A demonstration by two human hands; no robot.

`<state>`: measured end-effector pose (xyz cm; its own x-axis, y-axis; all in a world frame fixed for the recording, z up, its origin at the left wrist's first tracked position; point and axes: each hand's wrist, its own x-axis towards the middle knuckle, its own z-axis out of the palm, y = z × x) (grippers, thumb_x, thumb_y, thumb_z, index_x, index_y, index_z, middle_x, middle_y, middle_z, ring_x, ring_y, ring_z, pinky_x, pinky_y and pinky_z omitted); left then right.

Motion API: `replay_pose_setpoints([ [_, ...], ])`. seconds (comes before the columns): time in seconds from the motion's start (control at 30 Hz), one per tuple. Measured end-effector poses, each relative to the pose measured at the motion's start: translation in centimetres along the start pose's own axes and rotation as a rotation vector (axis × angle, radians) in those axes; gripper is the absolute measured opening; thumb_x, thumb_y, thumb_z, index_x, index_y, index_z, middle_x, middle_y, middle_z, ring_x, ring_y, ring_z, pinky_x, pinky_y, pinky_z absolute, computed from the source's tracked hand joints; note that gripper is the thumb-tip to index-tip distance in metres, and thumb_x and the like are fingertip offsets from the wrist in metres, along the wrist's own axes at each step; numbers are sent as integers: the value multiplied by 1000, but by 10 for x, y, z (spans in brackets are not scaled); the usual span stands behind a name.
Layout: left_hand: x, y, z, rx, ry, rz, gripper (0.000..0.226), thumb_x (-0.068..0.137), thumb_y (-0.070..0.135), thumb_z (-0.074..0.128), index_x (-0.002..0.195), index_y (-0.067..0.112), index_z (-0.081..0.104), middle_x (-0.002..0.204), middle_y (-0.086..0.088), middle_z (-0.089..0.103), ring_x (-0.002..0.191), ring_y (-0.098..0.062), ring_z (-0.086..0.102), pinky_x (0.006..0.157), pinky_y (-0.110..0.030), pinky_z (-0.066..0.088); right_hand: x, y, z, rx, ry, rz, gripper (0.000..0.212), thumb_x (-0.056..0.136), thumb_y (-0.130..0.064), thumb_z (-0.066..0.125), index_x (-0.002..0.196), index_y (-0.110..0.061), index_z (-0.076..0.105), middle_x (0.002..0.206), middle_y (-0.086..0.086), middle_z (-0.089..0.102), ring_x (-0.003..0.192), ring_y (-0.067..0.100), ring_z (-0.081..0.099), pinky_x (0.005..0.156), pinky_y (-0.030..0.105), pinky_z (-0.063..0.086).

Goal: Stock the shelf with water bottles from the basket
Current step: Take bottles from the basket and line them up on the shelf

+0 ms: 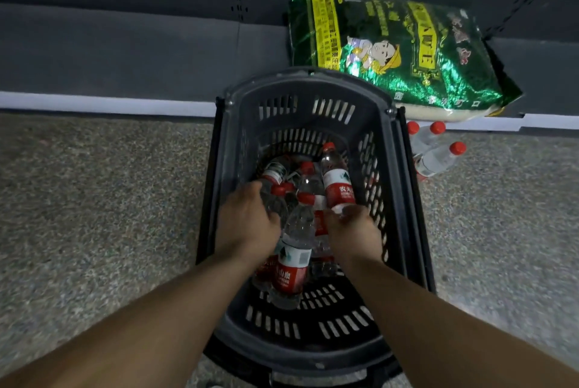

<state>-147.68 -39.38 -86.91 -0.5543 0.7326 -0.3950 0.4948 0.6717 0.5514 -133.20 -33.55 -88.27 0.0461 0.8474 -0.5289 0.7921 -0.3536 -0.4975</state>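
Observation:
A dark plastic basket point(388, 168) stands on the floor below me, holding several clear water bottles with red caps and red labels. Both my hands are down inside it. My left hand point(247, 221) curls over a bottle point(275, 199) at the left of the pile. My right hand point(354, 231) grips the base of an upright-leaning bottle point(336, 180) at the right. Another bottle point(293, 262) lies between my wrists. The low dark shelf point(125, 52) runs across the top of the view.
A large green rice bag point(391, 49) lies on the shelf just behind the basket. Three water bottles point(435, 152) lie on the speckled floor right of the basket. A white strip point(94, 102) edges the shelf front.

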Motion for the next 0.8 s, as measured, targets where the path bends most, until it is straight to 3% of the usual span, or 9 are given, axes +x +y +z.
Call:
replay_pose_setpoints([
  [0.1,8,1,29,-73,-68,-66,58,87,20,62,140,16,40,137,-7,52,124,-26,52,102,-40,46,3,18,29,-26,-150,121,70,86,-67,55,134,-16,53,124,10,66,111,32,64,87,32,49],
  [0.23,22,-14,54,-104,-95,-205,53,90,22,59,138,9,42,133,-11,54,120,-29,54,96,-38,48,4,30,45,-60,-325,148,60,82,-58,68,126,-18,64,126,3,67,116,26,63,83,25,44],
  [0.33,33,-22,64,-121,-95,-275,45,95,26,55,134,5,45,122,-8,56,115,-28,55,87,-32,43,8,32,59,-23,-371,169,63,72,-56,76,124,-20,66,127,5,68,115,25,64,96,36,53],
  [0.4,41,-26,68,-124,-122,-306,55,95,35,55,139,5,40,132,-12,55,120,-31,54,93,-34,43,9,30,67,-11,-379,193,68,70,-56,79,126,-20,64,127,6,68,116,26,64,98,38,53],
  [0.5,53,-31,79,-164,-194,-312,62,95,43,53,143,8,37,135,-12,55,119,-30,55,90,-30,41,9,31,76,16,-325,251,78,74,-48,80,135,-11,47,133,10,62,121,29,61,95,31,50],
  [0.6,59,-37,90,-211,-207,-323,63,94,46,51,145,12,35,131,-10,58,98,-24,56,77,-28,40,1,32,86,-10,-320,287,79,83,-39,77,135,-7,27,135,14,58,124,32,58,91,30,46],
  [0.8,60,-43,97,-225,-191,-300,51,94,45,53,133,13,49,123,-8,63,93,-21,58,75,-28,42,-4,33,89,37,-261,276,71,82,-30,75,131,-10,27,128,14,60,119,32,59,81,26,40],
])
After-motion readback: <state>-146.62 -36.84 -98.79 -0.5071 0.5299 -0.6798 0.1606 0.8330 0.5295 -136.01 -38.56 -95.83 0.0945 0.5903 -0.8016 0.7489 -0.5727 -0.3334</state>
